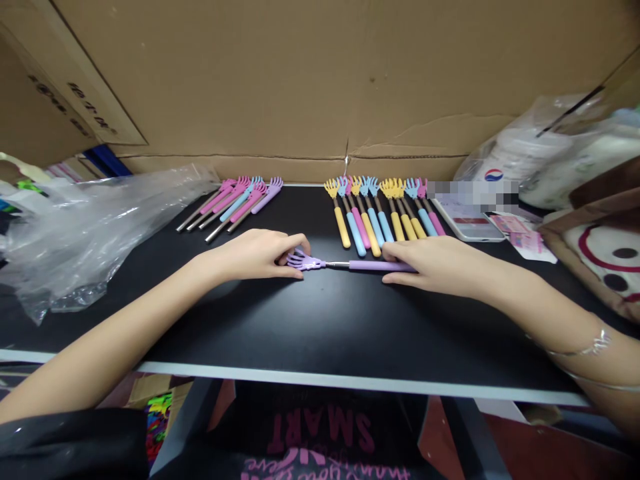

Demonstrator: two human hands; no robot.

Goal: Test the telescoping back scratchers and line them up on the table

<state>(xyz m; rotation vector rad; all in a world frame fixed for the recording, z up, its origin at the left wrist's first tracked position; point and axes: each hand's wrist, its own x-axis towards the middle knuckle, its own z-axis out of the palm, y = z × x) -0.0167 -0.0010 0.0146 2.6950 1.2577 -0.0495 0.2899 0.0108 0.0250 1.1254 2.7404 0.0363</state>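
A purple back scratcher (367, 265) with a short metal neck lies sideways across the black table, between my two hands. My left hand (263, 255) is closed around its claw-shaped head. At the other end, my right hand (430, 267) grips the purple handle, hiding its tip. Beyond my right hand, several finished-looking back scratchers (373, 217) in yellow, blue and pink lie in a row, claws pointing away from me. Behind my left hand rests a looser group of pink, blue and purple scratcher parts (233, 203) with bare metal rods.
Crumpled clear plastic (95, 233) covers the left of the table. At right are a phone (470, 217), small printed cards (525, 240), a bagged cup (520, 157) and a brown bag (590, 247). A cardboard wall (300, 80) closes off the back.
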